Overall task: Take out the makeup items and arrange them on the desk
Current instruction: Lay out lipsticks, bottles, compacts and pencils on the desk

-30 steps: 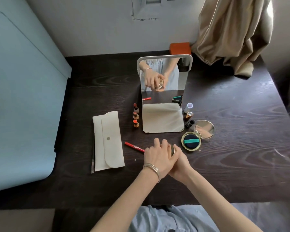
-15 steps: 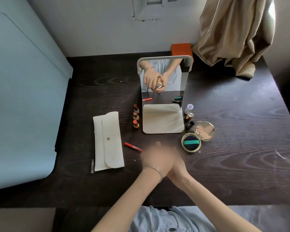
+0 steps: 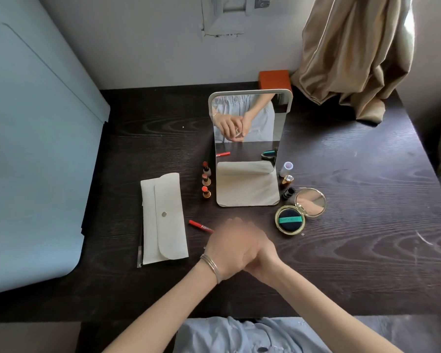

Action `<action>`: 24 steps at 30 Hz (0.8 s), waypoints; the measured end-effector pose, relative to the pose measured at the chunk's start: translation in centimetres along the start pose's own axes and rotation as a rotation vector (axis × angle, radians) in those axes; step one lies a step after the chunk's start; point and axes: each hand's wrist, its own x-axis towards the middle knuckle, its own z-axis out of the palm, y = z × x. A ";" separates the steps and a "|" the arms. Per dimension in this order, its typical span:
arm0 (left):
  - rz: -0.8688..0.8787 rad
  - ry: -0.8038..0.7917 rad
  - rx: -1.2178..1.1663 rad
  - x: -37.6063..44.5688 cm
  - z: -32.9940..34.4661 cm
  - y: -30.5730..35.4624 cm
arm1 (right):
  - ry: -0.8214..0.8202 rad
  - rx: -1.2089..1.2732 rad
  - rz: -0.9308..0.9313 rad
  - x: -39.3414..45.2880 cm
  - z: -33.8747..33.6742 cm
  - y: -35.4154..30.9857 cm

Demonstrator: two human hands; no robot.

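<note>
My left hand (image 3: 231, 247), with bangles at the wrist, lies over my right hand (image 3: 264, 257) just in front of the standing mirror (image 3: 248, 118). Both are blurred and wrap a small round gold-rimmed case that shows only as a reflection (image 3: 238, 131) in the mirror. A red lip pencil (image 3: 200, 226) lies just left of my fingers. The cream pouch (image 3: 163, 217) lies flat with its flap snapped. Three uncapped lipsticks (image 3: 206, 179) stand left of the mirror. An open gold cushion compact (image 3: 290, 220) sits to the right.
Three small caps (image 3: 287, 180) stand in a row right of the mirror's base. An orange box (image 3: 274, 79) and a beige curtain (image 3: 354, 54) are at the back of the dark desk (image 3: 367, 238). A pale blue board (image 3: 31, 149) covers the left side.
My hands stayed in front of the mirror but closed fully over the small round case, which showed between my fingers a second ago. They are now blurred with motion.
</note>
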 end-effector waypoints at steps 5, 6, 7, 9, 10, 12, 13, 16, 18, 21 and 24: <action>-0.386 -0.116 -0.016 1.9 -2.0 2.3 | -0.016 0.176 -0.113 0.2 0.2 0.9; -0.402 -0.139 -0.022 2.1 -2.0 2.4 | -0.011 0.172 -0.120 0.1 0.0 1.0; -0.416 -0.143 -0.025 2.3 -1.9 2.7 | -0.009 0.154 -0.131 0.0 -0.2 1.0; -0.462 -0.218 -0.012 2.6 -1.9 3.3 | -0.016 0.102 -0.188 -0.2 -0.5 1.3; -0.494 -0.268 0.001 2.8 -1.8 3.6 | -0.019 0.087 -0.222 -0.3 -0.6 1.5; -0.591 -0.368 -0.006 3.4 -1.9 3.9 | -0.022 0.078 -0.268 -0.4 -0.6 2.1; -0.625 -0.401 -0.014 3.8 -2.0 4.0 | -0.018 0.098 -0.267 -0.5 -0.6 2.2; -0.659 -0.431 -0.125 4.5 -2.7 3.3 | -0.074 0.242 -0.174 -0.6 -1.0 1.6; -0.714 -0.441 -0.364 4.6 -2.8 1.9 | -0.085 0.303 -0.142 -0.3 -1.9 1.0; -0.844 -0.435 -0.940 4.6 -2.8 0.1 | -0.047 0.304 -0.126 0.1 -3.7 0.7; -1.062 -0.429 -1.333 4.4 -3.2 -0.2 | -0.060 0.249 -0.135 0.0 -4.8 0.4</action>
